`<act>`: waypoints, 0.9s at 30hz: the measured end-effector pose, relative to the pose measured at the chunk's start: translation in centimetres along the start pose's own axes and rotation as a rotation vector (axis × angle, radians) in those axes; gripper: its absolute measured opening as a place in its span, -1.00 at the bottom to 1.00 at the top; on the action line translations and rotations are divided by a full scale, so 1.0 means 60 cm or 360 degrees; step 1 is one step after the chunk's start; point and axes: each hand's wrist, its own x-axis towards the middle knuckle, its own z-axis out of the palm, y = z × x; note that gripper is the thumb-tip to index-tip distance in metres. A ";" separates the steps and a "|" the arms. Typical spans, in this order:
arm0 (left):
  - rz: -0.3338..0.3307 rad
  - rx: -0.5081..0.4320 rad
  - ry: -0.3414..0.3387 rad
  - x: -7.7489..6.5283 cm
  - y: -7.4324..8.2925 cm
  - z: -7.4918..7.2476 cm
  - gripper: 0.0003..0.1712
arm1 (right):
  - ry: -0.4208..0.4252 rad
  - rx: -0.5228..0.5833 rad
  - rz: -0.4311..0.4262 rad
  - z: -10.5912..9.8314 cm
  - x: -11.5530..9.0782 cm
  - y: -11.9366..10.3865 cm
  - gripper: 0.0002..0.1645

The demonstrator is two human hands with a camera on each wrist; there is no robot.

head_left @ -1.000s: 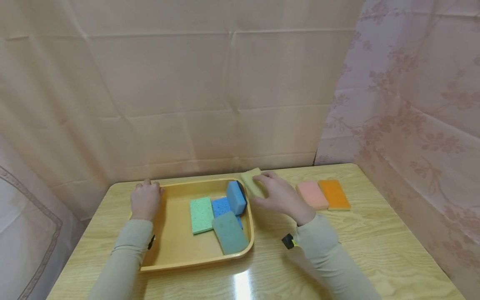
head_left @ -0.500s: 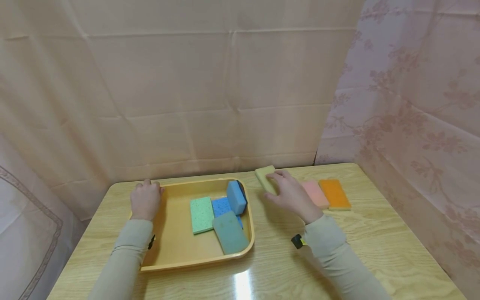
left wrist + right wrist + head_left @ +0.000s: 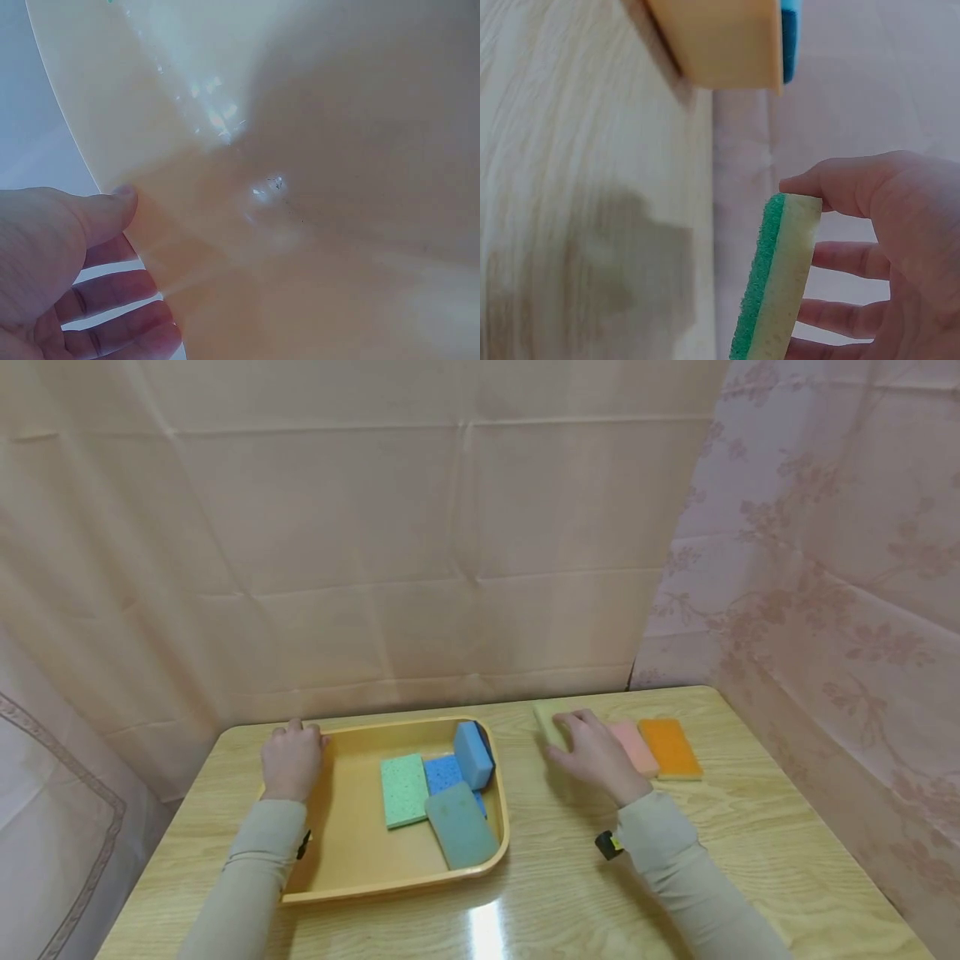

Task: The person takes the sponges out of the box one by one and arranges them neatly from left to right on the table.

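My right hand (image 3: 594, 756) pinches a pale yellow sponge (image 3: 550, 720) right of the tray, near the table's back edge. The right wrist view shows this sponge has a green scouring side (image 3: 756, 277), facing the tabletop; it appears held just above the wood. At the yellow plastic tray (image 3: 352, 852), my left hand (image 3: 292, 762) grips the left rim, with the thumb (image 3: 112, 214) on the inner side and the fingers outside. Inside the tray lie a light green sponge (image 3: 403, 789), a blue sponge (image 3: 441, 772) partly covered, a grey-green sponge (image 3: 461, 825) and a blue sponge with a dark side (image 3: 471, 756) leaning on the right wall.
A pink sponge (image 3: 635, 748) and an orange sponge (image 3: 670, 748) lie side by side on the wooden table (image 3: 750, 827), just right of my right hand. A beige curtain (image 3: 337, 527) hangs behind the table, with a floral one (image 3: 840, 568) at right.
My right hand has moved right, away from the tray, carrying the yellow sponge towards the pink one. The left hand and tray stay in place.
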 end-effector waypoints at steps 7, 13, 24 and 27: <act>0.0004 0.0014 -0.0019 0.000 0.000 -0.002 -0.70 | -0.0048 0.0014 0.0083 0.013 0.005 0.017 -0.28; 0.0001 -0.0003 -0.0044 0.000 0.002 -0.008 -0.69 | -0.0115 -0.0011 0.0135 0.031 0.008 0.028 -0.29; -0.0005 -0.0009 -0.0039 0.001 0.001 -0.005 -0.69 | -0.0162 -0.0098 0.0202 0.045 0.003 0.029 -0.28; -0.0007 -0.0014 -0.0036 0.000 0.000 -0.004 -0.70 | -0.0176 -0.0122 0.0211 0.046 0.003 0.028 -0.28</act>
